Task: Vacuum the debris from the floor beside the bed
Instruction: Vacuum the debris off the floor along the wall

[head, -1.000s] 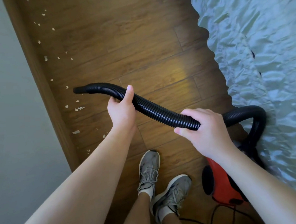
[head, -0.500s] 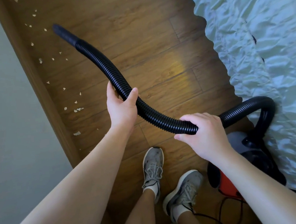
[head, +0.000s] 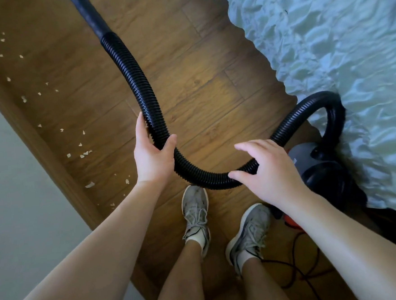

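A black ribbed vacuum hose point(head: 138, 83) curves from the top of the view down to my hands and loops back to the grey and red vacuum body point(head: 317, 162) by the bed. My left hand point(head: 151, 153) grips the hose at its bend. My right hand point(head: 268, 168) hovers over the hose with fingers spread, thumb and fingertips touching it loosely. The hose's smooth end runs out of the top edge, so its mouth is hidden. Small white debris bits point(head: 82, 155) lie scattered on the wooden floor point(head: 211, 90) along the left skirting.
A bed with a pale blue crumpled cover point(head: 325, 47) fills the right side. A wooden skirting board point(head: 40, 149) and grey wall point(head: 13, 198) border the left. My two grey shoes point(head: 196, 211) stand between them. A dark power cord point(head: 298, 264) trails on the floor at lower right.
The hose end has swung up and away, out of the top of the view. My right hand has loosened from a closed grip to spread fingers. The hose now sags between my hands.
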A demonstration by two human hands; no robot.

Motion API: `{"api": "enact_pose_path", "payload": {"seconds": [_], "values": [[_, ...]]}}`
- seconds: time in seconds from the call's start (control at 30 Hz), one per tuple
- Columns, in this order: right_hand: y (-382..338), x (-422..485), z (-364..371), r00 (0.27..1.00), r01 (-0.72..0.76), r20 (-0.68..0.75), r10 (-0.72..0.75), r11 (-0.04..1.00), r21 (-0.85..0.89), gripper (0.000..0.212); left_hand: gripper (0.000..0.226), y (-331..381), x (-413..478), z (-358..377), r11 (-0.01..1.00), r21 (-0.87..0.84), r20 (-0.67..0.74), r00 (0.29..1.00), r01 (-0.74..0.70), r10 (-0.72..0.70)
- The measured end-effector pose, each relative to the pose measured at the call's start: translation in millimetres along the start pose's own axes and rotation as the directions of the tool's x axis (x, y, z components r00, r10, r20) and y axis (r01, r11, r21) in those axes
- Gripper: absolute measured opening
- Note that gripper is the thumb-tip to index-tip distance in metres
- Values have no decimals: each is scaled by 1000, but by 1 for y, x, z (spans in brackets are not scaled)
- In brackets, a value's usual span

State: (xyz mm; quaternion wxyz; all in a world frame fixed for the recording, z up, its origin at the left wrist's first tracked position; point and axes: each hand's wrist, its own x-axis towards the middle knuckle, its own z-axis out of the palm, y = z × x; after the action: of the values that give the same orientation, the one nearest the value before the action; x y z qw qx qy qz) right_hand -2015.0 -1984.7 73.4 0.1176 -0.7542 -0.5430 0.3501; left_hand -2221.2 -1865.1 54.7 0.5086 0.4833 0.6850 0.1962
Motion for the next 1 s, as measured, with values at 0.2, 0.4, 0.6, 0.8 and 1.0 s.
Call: {"api": "enact_pose_path", "payload": {"seconds": [0.2, 0.4, 0.6, 0.8, 1.0], "values": [[45, -43, -22, 982, -182, -34, 185, 979, 90, 64, 82, -10, -37, 25, 989, 146, 123, 992, -26, 8], [90, -76, -20, 938, -330, -58, 341, 932, 151, 71, 83, -25, -65, 63, 964, 253, 267, 964, -76, 6], [137, -124, 4, 858, -486, -57, 510, 843, 233, 73, 84, -42, -83, 98, 931, 328, 372, 928, -161, 29], [178, -175, 35, 783, -598, -2, 622, 754, 272, 73, 85, -60, -98, 122, 906, 372, 403, 914, -201, 37], [217, -200, 67, 722, -672, 41, 691, 687, 277, 72, 87, -87, -109, 139, 886, 412, 412, 911, -214, 29]]}}
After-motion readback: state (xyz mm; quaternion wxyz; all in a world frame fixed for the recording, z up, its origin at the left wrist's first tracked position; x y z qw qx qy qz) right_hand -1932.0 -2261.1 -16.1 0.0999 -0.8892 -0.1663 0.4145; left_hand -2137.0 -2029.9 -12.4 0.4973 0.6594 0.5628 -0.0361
